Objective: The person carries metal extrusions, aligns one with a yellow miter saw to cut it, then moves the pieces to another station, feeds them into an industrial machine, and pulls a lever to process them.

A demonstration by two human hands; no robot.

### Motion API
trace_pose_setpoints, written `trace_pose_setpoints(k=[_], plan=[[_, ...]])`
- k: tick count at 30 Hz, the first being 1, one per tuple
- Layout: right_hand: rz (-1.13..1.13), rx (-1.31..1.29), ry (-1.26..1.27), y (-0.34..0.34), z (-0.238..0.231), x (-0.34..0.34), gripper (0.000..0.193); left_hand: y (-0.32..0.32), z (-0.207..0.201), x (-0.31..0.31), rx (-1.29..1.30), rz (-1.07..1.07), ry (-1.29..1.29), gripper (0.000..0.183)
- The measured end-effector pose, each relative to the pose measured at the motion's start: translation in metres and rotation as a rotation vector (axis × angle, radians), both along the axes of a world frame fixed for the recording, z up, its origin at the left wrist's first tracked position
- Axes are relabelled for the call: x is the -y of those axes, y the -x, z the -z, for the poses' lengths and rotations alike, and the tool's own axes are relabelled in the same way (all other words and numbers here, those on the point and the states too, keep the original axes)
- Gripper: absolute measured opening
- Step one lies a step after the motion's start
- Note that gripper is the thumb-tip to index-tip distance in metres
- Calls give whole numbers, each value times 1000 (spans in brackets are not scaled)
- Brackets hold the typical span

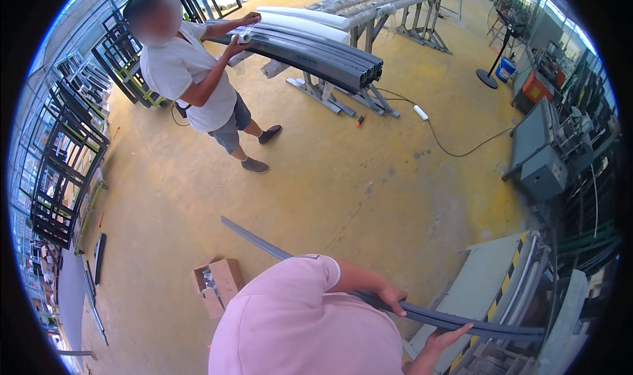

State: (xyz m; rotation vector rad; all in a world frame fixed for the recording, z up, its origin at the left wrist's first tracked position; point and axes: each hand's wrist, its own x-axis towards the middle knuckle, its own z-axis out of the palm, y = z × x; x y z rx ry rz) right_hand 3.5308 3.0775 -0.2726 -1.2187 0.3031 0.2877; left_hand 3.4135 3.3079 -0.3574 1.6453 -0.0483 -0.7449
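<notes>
A long dark grey profile bar (428, 317) runs from the floor area ahead of me, past my pink-sleeved body, to the machine side at lower right. My left hand (393, 298) grips it from above, fingers wrapped over its edge. Further along to the right, my right hand (448, 337) holds it from below, palm turned up. My torso hides part of the bar, whose thin far end (247, 232) shows beyond my shoulder. Beside the bar lies a pale panel (471, 279) with a yellow-and-black striped edge.
A co-worker (198, 78) stands at upper left, holding a small roll of clear film (244, 38) by stacked dark profiles (316, 55) on trestles. An open cardboard box (227, 279) sits on the floor. A cable (438, 141) trails toward the grey machine (544, 151). Frame racks (66, 171) line the left.
</notes>
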Motion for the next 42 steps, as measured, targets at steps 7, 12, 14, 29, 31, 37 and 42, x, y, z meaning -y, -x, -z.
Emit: trace_pose_setpoints(k=[7, 12, 14, 29, 31, 37, 42], plan=[[-284, 149, 24, -18, -43, -47, 86, -22, -69, -21, 171, -121, 186, 89], [-184, 670, 363, -71, -160, -30, 93, 10, -87, -68, 263, -251, 77, 88], [9, 837, 695, -106, -211, -1, 73, 21, -78, -75, 297, -303, 86, 89], [-156, 1087, 1155, -177, -318, 38, 46, 60, -90, -85, 395, -265, 3, 87], [-215, 1059, 1300, -177, -330, 47, 45, 63, -92, -88, 379, -249, 0, 87], [-422, 992, 1505, -175, -355, 72, 40, 71, -86, -89, 383, -231, 38, 85], [-543, 996, 1773, -89, -409, 17, 42, 75, -95, -92, 331, -203, 87, 84]])
